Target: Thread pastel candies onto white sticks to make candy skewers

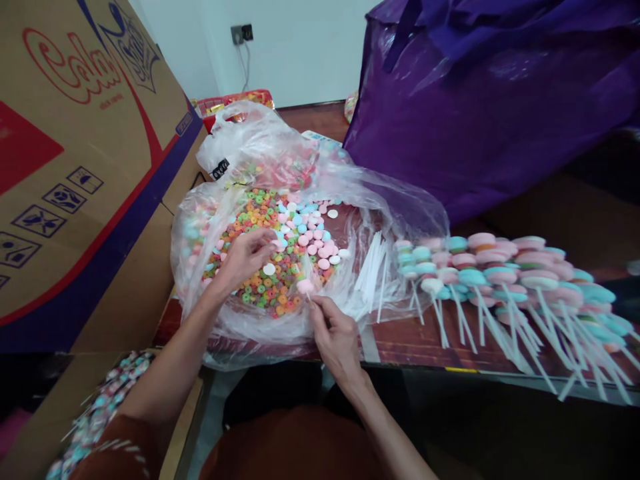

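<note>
My left hand (246,259) is over the loose candies, its thumb and fingers pinched around a small pale pink candy disc (277,245). Between the thumb and fingers of my right hand (336,331) is the thin white stick of a lollipop (305,286). Threaded at its upper end are a pink disc and small coloured rings. Loose fruit-coloured candy rings (270,293) spread beneath my hands, with pink, blue and white candy discs (324,251) behind them. All lie on a crumpled clear plastic bag (240,328).
Bare white sticks (371,272) lie right of the candies. Beyond them, assembled lollipops (540,280) are piled along the table (400,347). A large carton (100,167) stands left, a purple bag (480,107) back right. More lollipops (107,407) fill a box at lower left.
</note>
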Available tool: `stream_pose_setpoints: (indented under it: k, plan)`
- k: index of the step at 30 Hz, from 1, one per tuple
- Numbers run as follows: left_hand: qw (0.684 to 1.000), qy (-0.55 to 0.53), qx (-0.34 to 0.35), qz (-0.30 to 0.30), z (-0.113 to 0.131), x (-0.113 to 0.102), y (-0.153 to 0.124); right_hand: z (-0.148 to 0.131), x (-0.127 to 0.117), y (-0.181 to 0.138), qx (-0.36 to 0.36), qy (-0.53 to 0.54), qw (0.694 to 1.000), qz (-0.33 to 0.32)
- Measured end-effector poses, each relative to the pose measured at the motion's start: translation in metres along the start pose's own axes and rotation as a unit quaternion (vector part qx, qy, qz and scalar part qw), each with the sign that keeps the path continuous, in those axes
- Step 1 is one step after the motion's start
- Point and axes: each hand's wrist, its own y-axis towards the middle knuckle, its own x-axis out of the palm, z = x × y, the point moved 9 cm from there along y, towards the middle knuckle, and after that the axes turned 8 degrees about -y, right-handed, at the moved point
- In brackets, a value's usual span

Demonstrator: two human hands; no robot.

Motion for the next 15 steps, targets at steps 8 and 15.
stream_pose_setpoints:
  k: [8, 15]
  plan:
    - [0.988, -0.132, -0.051, 0.056, -0.008, -0.015, -0.049, -0.003, 0.0, 0.001, 0.002, -0.002, 1.0, -0.002]
    - [0.995, -0.057, -0.013, 0.076, -0.016, -0.016, -0.054, -0.001, 0.002, 0.0, -0.001, -0.008, 1.0, -0.007]
